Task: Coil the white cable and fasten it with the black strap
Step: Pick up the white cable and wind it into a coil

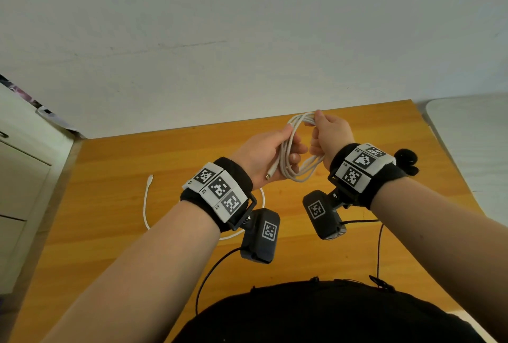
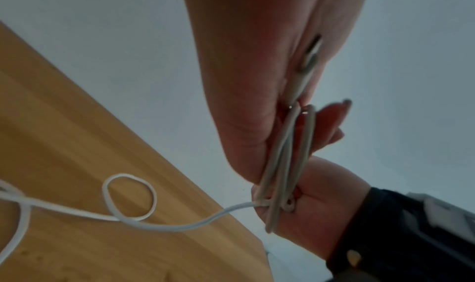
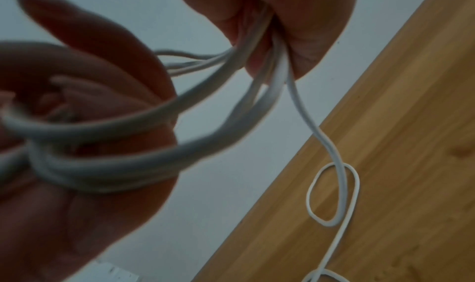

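The white cable (image 1: 290, 155) is partly wound into several loops, held up over the wooden table (image 1: 115, 246). My left hand (image 1: 286, 147) grips one side of the coil in its palm, with one connector (image 2: 312, 54) sticking out toward the wrist. My right hand (image 1: 316, 125) pinches the far end of the loops between thumb and fingers. From there the loose tail (image 3: 334, 184) drops to the table and curls to its free plug (image 1: 150, 177). The black strap (image 1: 406, 159) lies on the table behind my right wrist, partly hidden.
A pale wall rises just behind the table's far edge. A white cabinet (image 1: 19, 177) stands at the left, and a white rounded surface (image 1: 472, 128) at the right. Black camera leads (image 1: 214, 265) hang from both wrists toward my body.
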A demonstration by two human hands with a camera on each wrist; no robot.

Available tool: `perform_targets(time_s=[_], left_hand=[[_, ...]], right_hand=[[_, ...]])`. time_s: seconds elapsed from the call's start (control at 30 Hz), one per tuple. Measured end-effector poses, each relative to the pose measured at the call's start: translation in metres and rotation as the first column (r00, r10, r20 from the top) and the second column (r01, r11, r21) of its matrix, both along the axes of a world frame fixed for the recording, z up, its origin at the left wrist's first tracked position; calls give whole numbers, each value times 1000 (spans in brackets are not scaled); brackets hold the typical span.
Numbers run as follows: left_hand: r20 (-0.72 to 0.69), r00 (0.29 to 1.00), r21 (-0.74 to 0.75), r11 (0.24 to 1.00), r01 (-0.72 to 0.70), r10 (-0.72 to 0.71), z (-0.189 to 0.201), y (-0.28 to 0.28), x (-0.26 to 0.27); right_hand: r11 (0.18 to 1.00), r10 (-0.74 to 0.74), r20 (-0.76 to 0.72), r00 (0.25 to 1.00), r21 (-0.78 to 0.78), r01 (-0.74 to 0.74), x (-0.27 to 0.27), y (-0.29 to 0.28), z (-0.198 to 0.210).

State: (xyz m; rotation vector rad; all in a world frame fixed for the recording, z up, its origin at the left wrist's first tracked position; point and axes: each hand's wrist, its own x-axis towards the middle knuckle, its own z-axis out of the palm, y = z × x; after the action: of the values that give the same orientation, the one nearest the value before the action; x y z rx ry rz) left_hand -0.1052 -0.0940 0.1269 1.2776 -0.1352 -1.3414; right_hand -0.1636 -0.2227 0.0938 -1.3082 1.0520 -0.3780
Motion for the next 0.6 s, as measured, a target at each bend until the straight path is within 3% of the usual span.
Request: perform_targets(time_s=[0.2,0.4,0.6], left_hand=[[-71,996,-47,997,-64,60,3,-1,-3],[99,995,-18,1000,-16,18,7,-3,-4],[14,998,-50,997,-52,53,4,-2,-6]], right_hand=[[996,-47,71,996,76,42,-5,-4,-1],[982,-51,149,987,190,22,-10,-2,0],[945,-120,198,973,322,51,-11,-3,1]])
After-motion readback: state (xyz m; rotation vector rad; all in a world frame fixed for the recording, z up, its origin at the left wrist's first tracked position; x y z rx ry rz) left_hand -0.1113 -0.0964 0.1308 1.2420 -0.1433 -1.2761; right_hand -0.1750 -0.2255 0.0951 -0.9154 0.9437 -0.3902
